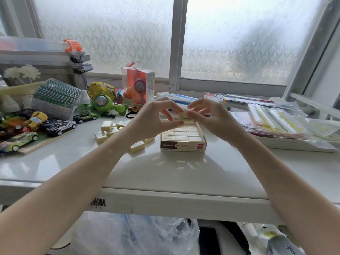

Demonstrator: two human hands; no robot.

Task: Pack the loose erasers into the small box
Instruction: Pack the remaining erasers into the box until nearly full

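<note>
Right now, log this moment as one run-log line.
stage: packing | both hands pinch one eraser above small box | box partly filled | loose erasers left of box

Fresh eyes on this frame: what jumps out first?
Two bare hands meet at centre frame, the left hand and right hand pinching one cream eraser between their fingers just above the small box, whose visible rows are already filled. Left of the box, loose erasers lie scattered on the white table. Further left, a cluster of toy cars crowds the table's edge.
</note>
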